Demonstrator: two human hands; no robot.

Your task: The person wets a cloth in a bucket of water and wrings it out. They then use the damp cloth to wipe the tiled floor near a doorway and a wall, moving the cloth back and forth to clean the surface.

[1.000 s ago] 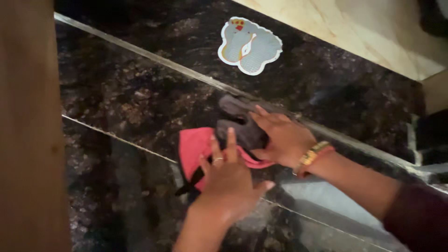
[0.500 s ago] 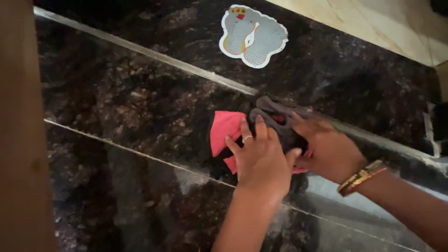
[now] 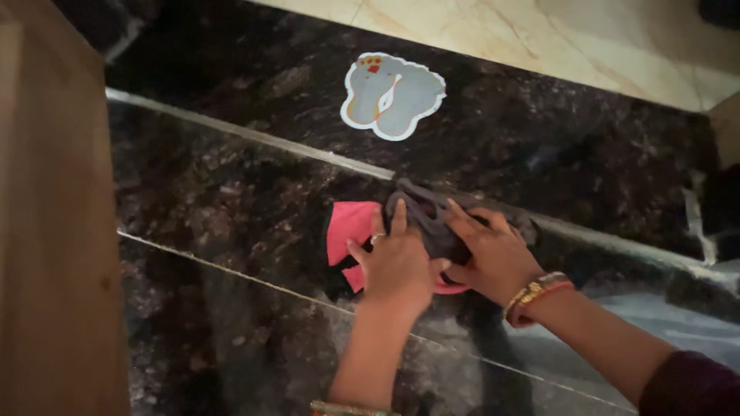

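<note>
Pressing down on a small heap of cloth, both hands work close together on the dark speckled stone floor [image 3: 231, 185]. The left hand [image 3: 397, 266] lies flat over the pink cloth [image 3: 347, 227], fingers [image 3: 398, 217] spread and stretched forward, a ring on one of them; it pins the cloth rather than gripping it. The right hand [image 3: 493, 258] sits just beside it, touching it at the thumb, fingers [image 3: 462, 218] curled loosely over the dark grey cloth [image 3: 428, 216], which is bunched on top of the pink one. Whether those fingers have closed on the grey cloth or only rest on it, I cannot tell from here. Gold and red bangles [image 3: 533, 294] ring the right wrist, and a dark sleeve [image 3: 686, 385] covers the forearm further back.

The cloths lie on the edge of a stone step, where a pale seam runs across the floor. A foot-shaped sticker [image 3: 393, 94], pale grey with an orange outline, is stuck to the stone well beyond the hands. A wooden panel [image 3: 54, 231] stands along the left side, and cream tile [image 3: 539, 38] begins past the dark stone.
</note>
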